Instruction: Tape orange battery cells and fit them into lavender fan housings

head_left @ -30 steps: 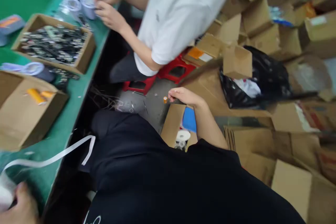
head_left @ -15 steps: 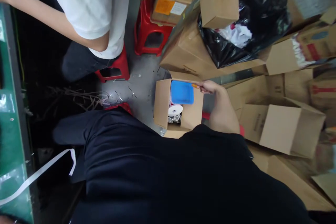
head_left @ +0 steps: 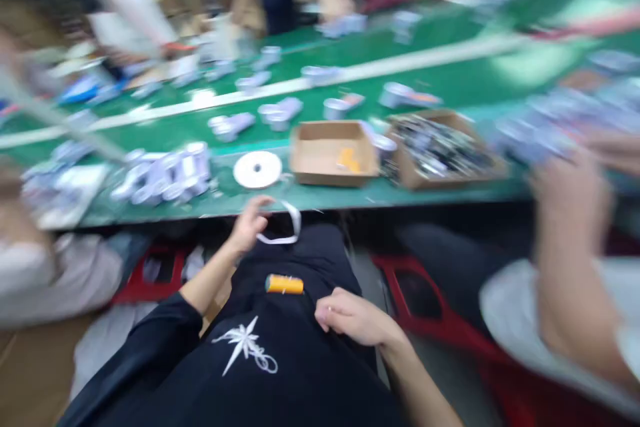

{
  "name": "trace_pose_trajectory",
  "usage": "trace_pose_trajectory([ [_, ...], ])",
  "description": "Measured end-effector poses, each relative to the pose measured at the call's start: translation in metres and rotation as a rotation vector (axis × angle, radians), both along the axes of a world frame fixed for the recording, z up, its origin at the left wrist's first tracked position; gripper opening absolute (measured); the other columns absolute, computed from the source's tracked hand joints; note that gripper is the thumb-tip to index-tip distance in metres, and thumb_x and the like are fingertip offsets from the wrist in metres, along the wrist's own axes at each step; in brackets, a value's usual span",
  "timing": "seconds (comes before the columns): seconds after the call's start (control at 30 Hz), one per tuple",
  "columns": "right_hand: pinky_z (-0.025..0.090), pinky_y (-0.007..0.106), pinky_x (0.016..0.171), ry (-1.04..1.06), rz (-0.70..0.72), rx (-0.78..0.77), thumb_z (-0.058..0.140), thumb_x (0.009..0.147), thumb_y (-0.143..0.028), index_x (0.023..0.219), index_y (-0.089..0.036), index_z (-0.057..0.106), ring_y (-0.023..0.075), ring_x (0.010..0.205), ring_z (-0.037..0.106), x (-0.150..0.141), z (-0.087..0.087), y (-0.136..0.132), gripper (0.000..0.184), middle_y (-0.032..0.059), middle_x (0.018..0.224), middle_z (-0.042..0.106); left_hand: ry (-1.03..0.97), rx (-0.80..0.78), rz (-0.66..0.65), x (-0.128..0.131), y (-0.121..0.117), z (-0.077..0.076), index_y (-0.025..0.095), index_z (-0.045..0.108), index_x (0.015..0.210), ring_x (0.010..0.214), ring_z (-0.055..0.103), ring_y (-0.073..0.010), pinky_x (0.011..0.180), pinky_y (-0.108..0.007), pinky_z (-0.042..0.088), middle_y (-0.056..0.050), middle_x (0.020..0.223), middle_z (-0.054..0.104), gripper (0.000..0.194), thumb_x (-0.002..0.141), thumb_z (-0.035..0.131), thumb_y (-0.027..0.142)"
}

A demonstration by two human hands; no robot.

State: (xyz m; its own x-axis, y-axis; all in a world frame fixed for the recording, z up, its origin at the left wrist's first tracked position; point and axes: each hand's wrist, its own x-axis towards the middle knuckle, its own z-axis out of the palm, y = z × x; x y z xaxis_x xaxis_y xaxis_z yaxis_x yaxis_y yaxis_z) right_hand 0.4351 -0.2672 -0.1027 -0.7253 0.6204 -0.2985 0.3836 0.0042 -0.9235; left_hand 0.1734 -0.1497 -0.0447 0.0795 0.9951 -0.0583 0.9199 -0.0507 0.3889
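Observation:
My left hand (head_left: 249, 225), just off the near table edge, pinches a thin white strip (head_left: 295, 230) that curves in a loop over my lap. On my dark clothing lies a small orange cylinder (head_left: 285, 284), touched by neither hand. My right hand (head_left: 347, 313) rests beside it with curled fingers; whether anything is in them is hidden. Beyond my left hand, a flat white reel (head_left: 257, 169) lies on the green table (head_left: 230, 203). Right of the reel stands a shallow cardboard box (head_left: 313, 177) with orange pieces (head_left: 349, 160) inside.
A second cardboard box (head_left: 450, 177) holds many metallic parts. White plastic parts (head_left: 165, 177) cluster on the left of the table, and more lie along its green surface. Co-workers sit close on both sides, a blurred arm (head_left: 570, 227) at right. Red stools (head_left: 415, 287) stand beside me.
My view has swung from the floor carton with the blue tray to the table. My right hand has left the carton for my lap. My left hand with the strip is now visible.

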Motion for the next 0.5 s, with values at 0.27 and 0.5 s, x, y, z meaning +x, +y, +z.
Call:
trace_pose_trajectory([
  [0.27,0.038,0.038,0.053,0.052,0.455,-0.079,0.047,0.098,-0.086,0.069,-0.03,0.057,0.0213,0.05,0.043,-0.162,-0.015,0.14,0.064,-0.0011,0.052,0.045,-1.66,-0.366,0.149,-0.047,-0.127,-0.133,0.02,0.068,0.146,0.097,0.079,-0.0256,0.084,-0.036,0.061,-0.007,0.102,0.081,0.092,0.073,0.095,0.069],
  [0.5,0.064,0.049,0.089,-0.042,0.603,-0.066,0.076,0.083,-0.079,0.118,-0.031,0.07,0.031,0.097,0.078,-0.197,-0.048,0.11,0.059,0.0128,0.125,0.081,-1.729,0.29,1.335,-0.022,-0.28,-0.155,0.015,0.077,0.104,0.051,0.052,-0.0065,0.043,-0.018,0.036,-0.002,0.083,0.075,0.039,0.08,0.092,0.042],
])
